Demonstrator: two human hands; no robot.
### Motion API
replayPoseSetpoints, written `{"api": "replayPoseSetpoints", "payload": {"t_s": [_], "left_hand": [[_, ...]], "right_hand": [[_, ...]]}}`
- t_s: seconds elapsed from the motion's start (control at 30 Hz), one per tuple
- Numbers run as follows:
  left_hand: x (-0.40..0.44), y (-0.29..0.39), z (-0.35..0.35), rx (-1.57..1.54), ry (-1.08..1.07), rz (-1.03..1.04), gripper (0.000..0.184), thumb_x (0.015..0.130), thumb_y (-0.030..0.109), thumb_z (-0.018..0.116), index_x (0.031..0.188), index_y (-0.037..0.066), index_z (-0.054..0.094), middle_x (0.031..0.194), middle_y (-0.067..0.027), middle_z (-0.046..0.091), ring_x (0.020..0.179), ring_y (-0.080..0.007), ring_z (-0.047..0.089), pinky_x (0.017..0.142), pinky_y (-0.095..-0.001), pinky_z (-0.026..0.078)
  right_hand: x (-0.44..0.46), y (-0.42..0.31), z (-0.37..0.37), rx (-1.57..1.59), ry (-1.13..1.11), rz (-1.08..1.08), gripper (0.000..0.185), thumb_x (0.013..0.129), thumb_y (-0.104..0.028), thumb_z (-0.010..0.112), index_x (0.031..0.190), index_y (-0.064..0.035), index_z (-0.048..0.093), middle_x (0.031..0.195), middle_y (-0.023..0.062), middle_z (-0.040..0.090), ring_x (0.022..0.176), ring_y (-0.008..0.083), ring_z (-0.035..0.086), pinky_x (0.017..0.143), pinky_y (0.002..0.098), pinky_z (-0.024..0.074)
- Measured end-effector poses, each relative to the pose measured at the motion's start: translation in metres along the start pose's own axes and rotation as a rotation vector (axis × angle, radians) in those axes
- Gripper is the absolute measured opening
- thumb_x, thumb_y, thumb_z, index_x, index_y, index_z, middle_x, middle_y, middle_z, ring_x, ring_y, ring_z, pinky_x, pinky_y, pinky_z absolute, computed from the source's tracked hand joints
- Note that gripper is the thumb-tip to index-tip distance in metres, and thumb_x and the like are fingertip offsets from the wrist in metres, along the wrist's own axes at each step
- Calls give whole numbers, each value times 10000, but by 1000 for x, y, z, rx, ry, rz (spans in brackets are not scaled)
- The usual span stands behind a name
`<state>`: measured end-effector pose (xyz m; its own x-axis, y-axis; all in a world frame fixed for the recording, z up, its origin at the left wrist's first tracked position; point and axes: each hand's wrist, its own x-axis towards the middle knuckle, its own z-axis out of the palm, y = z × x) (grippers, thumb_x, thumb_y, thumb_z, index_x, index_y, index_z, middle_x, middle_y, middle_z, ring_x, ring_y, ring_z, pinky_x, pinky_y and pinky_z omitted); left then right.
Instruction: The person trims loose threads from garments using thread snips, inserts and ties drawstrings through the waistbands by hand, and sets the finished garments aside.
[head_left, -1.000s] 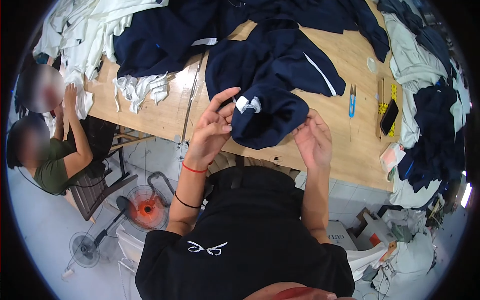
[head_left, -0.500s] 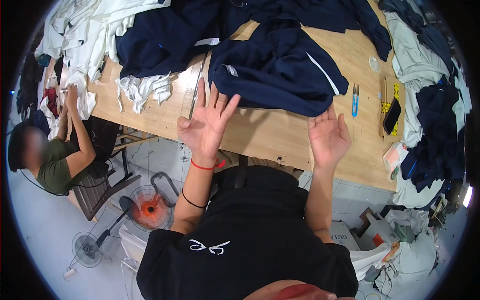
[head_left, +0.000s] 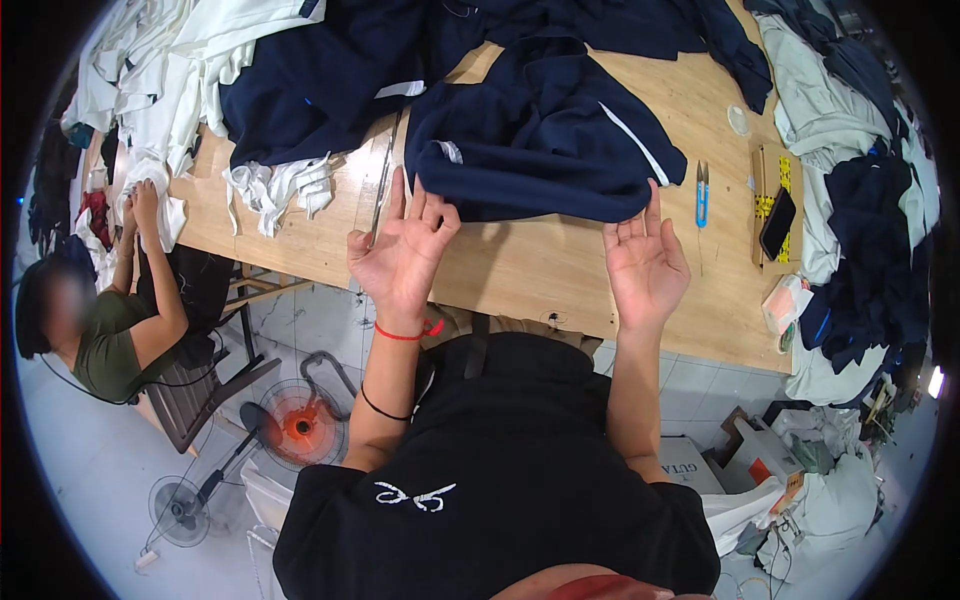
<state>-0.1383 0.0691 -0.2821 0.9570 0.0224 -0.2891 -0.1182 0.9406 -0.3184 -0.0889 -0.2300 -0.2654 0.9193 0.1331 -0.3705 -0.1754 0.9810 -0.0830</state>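
A navy blue garment [head_left: 540,150] with a white stripe lies before me, its near edge forming a thick fold. My left hand [head_left: 405,260] is palm up at the garment's near left corner. Its index and middle fingers point to the fabric, while the others bend a little. At the near right corner, my right hand [head_left: 645,270] is also palm up, fingers stretched out, one fingertip against the fold. Both hands are open; I cannot tell how far any fingertips reach beneath the cloth. Blue-handled thread snips [head_left: 702,198] lie right of the garment on the wooden table [head_left: 520,270].
More navy garments [head_left: 320,90] cover the table's far side. White scraps [head_left: 285,190] lie to the left. A cardboard box [head_left: 770,215] holding a black phone [head_left: 778,223] stands at right. A co-worker [head_left: 120,330] sits at left, handling white cloth. An orange fan [head_left: 300,425] stands below.
The garment's near edge now shows a thicker raised fold. My left hand's outer fingers have bent inward. My right index finger has stretched up along the garment's corner.
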Motion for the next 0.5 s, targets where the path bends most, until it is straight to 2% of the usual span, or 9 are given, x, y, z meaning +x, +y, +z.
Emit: {"api": "replayPoseSetpoints", "payload": {"t_s": [0.03, 0.1, 0.13, 0.2, 0.3, 0.4, 0.47, 0.5], "left_hand": [[0, 4, -2, 12, -21, -48, 834, 692, 137, 670, 1509, 11, 553, 1422, -203, 614, 1372, -368, 522, 1330, -598, 259], [0, 8, 0, 185, 78, -30, 769, 723, 142, 638, 1483, 33, 587, 1328, -180, 665, 1259, -361, 573, 1289, -596, 320], [-2, 10, 1, 271, 133, -21, 739, 739, 145, 621, 1470, 44, 604, 1281, -168, 691, 1202, -357, 598, 1268, -595, 350], [-1, 18, -6, 315, 75, -31, 631, 758, 136, 585, 1381, 53, 643, 1020, -96, 693, 1148, -359, 629, 1244, -602, 381], [-1, 21, -6, 329, 45, -43, 589, 753, 124, 586, 1335, 60, 650, 916, -39, 650, 1154, -347, 634, 1248, -603, 379], [-1, 20, -1, 298, 11, -63, 583, 749, 123, 589, 1326, 73, 651, 920, -23, 642, 1171, -334, 636, 1250, -612, 370], [0, 26, -11, 230, -49, -82, 606, 751, 130, 591, 1354, 92, 648, 970, -35, 668, 1197, -329, 634, 1252, -632, 355], [-1, 29, -13, 245, -39, -73, 606, 795, 135, 601, 1399, 113, 633, 1000, -32, 676, 1201, -313, 634, 1255, -624, 343]], "right_hand": [[-1, -2, 0, -41, -4, 14, 549, 1125, -152, 512, 1638, 23, 426, 1412, 154, 634, 1438, 301, 533, 1324, 532, 295], [-4, -6, 0, -121, -8, 42, 530, 1137, -164, 503, 1633, 14, 446, 1155, 88, 717, 1241, 263, 658, 1270, 521, 376], [-5, -5, -1, -157, -38, 42, 521, 1142, -169, 499, 1628, 11, 454, 1046, 60, 663, 1123, 233, 642, 1210, 499, 415], [-7, -4, -1, -230, -96, 40, 503, 1152, -178, 492, 1619, 6, 469, 827, 5, 555, 889, 173, 612, 1089, 456, 493], [-9, 0, 7, -362, 10, -19, 474, 1155, -179, 500, 1589, 13, 496, 777, -13, 404, 761, 129, 464, 938, 386, 505], [-8, -1, 1, -355, -26, 16, 450, 1155, -188, 514, 1556, 14, 520, 765, -24, 404, 753, 121, 480, 902, 356, 502], [-9, 1, 2, -400, -28, 18, 437, 1152, -186, 522, 1541, 14, 534, 784, -22, 471, 780, 123, 532, 908, 339, 507], [-10, 2, 4, -423, -28, 21, 431, 1151, -185, 526, 1534, 14, 542, 793, -21, 504, 793, 125, 559, 912, 330, 509]]}}
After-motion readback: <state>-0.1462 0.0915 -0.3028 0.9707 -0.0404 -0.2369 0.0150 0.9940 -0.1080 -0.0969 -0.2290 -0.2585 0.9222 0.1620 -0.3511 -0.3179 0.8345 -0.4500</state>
